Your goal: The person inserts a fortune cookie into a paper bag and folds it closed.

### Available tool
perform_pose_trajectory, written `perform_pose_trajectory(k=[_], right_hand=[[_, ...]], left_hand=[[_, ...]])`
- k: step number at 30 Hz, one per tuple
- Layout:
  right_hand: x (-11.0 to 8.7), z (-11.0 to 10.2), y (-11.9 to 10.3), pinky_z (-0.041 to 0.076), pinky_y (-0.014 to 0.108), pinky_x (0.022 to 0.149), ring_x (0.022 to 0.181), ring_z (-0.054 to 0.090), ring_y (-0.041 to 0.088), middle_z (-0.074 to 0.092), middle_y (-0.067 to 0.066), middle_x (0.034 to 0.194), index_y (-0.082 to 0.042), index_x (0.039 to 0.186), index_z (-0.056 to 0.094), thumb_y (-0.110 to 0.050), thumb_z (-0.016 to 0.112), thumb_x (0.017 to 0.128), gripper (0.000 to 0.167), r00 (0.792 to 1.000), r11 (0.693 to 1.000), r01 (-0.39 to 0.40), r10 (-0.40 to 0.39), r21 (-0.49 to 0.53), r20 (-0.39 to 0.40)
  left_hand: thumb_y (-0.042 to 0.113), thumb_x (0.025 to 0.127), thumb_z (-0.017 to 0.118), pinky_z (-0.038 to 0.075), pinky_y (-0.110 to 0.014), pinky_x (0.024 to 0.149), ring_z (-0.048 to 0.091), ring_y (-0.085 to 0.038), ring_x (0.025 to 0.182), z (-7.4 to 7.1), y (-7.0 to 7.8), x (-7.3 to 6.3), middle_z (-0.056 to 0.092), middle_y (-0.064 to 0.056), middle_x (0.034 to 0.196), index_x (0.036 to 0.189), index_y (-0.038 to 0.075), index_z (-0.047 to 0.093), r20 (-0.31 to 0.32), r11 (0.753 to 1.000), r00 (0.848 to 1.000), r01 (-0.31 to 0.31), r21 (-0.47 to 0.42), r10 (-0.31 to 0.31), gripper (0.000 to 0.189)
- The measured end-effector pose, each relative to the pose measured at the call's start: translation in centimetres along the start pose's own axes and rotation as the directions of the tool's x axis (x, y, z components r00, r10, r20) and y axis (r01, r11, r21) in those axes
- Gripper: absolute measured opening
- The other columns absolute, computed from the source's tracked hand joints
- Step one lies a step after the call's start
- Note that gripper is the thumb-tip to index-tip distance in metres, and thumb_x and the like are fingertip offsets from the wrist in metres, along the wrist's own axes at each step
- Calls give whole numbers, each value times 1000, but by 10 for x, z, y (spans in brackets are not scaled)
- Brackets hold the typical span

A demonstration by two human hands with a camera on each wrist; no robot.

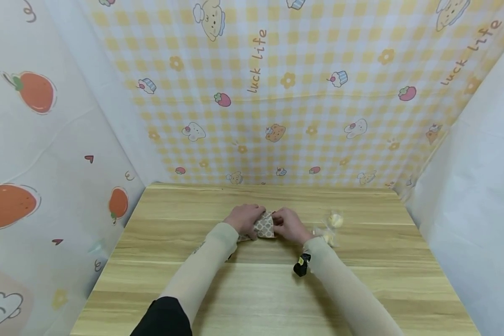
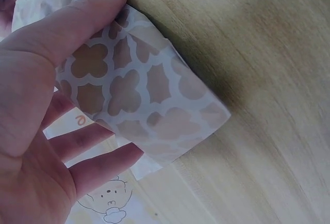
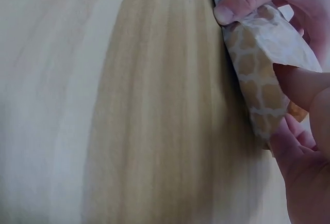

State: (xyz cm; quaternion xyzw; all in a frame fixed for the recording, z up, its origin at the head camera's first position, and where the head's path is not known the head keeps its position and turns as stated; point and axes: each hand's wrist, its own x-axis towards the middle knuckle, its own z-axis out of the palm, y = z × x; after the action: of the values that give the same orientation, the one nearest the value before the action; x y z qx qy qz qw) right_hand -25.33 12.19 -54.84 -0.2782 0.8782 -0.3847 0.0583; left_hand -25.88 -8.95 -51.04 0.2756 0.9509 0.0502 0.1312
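Note:
A small tan-and-white patterned paper bag [image 1: 264,225] lies on its side, low over the wooden table. Around its middle my left hand [image 1: 245,220] grips it, thumb on the near face and fingers behind, as the left wrist view shows. At the bag's open end is my right hand [image 1: 291,226]. In the right wrist view the right thumb [image 3: 301,84] reaches into the mouth of the bag [image 3: 252,79], and the fingertips hold its lower edge. A bit of orange-brown shows inside the mouth, mostly hidden by the hand.
Just right of my right hand lie clear packets with pale yellow pieces, one packet [image 1: 336,219] farther back. The wooden table [image 1: 260,289] ends at a checked cloth backdrop [image 1: 252,154], with white printed sheeting at both sides. A black strap device [image 1: 302,264] sits at my right wrist.

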Motion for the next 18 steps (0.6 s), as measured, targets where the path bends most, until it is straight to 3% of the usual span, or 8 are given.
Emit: perform_pose_trajectory(k=[9, 18], right_hand=[[1, 7, 2, 63, 32, 84, 98, 75, 25, 77, 13, 106, -2, 104, 77, 6, 73, 88, 18, 998, 997, -50, 49, 59, 28], [2, 11, 3, 51, 24, 68, 75, 59, 10, 69, 3, 82, -6, 86, 72, 9, 68, 85, 15, 998, 995, -64, 62, 76, 21]], left_hand=[[31, 69, 100, 56, -45, 98, 65, -25, 113, 2, -1, 1, 66, -3, 127, 139, 18, 57, 0, 1000, 1000, -10, 8, 10, 83], [31, 71, 98, 57, -44, 97, 66, -25, 113, 2, -1, 0, 66, -4, 127, 139, 18, 58, -14, 1000, 1000, -23, 18, 24, 80]])
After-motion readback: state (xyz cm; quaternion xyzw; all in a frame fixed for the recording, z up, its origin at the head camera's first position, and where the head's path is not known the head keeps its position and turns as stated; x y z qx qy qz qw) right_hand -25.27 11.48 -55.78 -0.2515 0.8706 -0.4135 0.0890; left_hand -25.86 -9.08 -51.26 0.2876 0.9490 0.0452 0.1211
